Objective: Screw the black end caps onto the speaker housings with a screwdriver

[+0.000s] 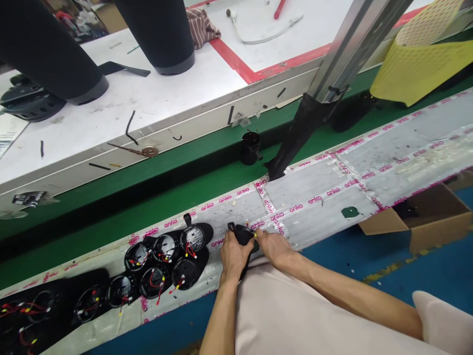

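Black casing (244, 236) clasped in the left hand (233, 255); right hand (274, 248) just beside it, its hold unclear from here.

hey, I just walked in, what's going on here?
A person's left hand grips a black part at the near side of a long taped bench. The right hand is at the part's upper edge, beside a small yellow bit. To the left sit clustered black housings with red wires showing inside.

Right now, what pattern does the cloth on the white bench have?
The cloth has brownish and pale stripes; see head view.
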The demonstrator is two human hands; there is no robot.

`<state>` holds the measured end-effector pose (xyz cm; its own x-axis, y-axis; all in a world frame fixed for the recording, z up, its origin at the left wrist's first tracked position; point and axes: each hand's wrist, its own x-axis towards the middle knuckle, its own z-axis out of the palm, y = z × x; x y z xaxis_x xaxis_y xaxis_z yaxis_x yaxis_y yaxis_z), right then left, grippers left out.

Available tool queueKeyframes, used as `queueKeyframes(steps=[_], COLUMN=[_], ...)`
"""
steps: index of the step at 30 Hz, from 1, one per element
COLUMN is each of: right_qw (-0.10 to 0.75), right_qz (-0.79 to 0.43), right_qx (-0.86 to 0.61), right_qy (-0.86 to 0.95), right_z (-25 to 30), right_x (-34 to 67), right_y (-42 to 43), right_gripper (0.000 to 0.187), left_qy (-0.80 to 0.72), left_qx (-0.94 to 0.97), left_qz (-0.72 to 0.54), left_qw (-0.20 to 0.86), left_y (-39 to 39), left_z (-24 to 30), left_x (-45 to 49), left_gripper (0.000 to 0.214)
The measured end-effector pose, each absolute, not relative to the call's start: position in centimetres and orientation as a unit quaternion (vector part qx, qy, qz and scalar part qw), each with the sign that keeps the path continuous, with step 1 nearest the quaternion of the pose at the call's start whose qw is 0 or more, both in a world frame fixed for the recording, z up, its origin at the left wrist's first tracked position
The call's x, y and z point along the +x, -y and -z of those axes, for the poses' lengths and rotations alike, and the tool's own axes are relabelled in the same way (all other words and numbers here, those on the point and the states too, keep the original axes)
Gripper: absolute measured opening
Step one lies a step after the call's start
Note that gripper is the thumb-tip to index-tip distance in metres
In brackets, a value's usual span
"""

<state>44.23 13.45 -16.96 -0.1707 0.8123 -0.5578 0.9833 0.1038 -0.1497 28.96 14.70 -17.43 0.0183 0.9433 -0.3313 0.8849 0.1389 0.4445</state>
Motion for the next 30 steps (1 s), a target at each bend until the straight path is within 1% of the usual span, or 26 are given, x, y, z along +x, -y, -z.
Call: queueKeyframes(steps=[10,21,30], right_qw=[0.192,0.205,0.197], right_qz=[0.242,0.255,0.289], right_qx=[0.602,0.568,0.557], right_qy=[-0.736,-0.755,-0.753], right_z=[16.9,15.7,15.4], right_x=[44.3,44.2,44.4], right_y=[-14.4,-16.0,-17.3], right_gripper=[0.026,0.027,0.029], left_qy=[-0.695,-0.718,-0.717], left_qx=[0.671,0.649,0.644], left_qz=[-0.022,0.008,0.007], left_qw=[0.256,0.252,0.266], left_y=[-14.5,-14.4,-14.9], left_z=[17.6,17.8,17.8], left_x=[29.2,29.8,29.4], left_gripper=[0.064,0.054,0.057])
